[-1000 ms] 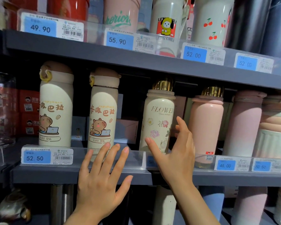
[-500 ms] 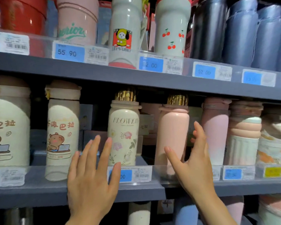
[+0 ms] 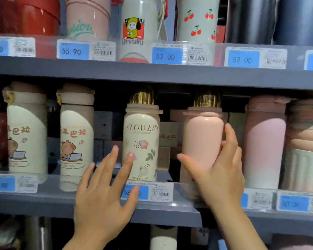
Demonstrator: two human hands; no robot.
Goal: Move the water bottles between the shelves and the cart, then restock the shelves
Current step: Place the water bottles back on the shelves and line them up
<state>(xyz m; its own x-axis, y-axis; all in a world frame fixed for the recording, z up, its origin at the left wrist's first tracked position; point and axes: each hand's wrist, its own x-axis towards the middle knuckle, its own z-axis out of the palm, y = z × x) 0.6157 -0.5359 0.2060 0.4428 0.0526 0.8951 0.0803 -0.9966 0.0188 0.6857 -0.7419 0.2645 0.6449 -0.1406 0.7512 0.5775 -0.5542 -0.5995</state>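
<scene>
Views: a single head-worn, wide-angle camera.
Facing: it looked forward, square onto the middle shelf (image 3: 152, 212).
Nearness: it sat close; bottles filled the frame, and both hands reached in from the bottom edge.
Shared scene: there was no second view to overlap.

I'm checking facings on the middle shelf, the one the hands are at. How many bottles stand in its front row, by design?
Cream capybara bottles: 2
Cream FLOWERS bottle, gold cap: 1
Plain pink bottle, gold cap: 1
Pink bottle, pink lid: 1
Ribbed bottle, cut by the frame edge: 1
Total: 6
</scene>
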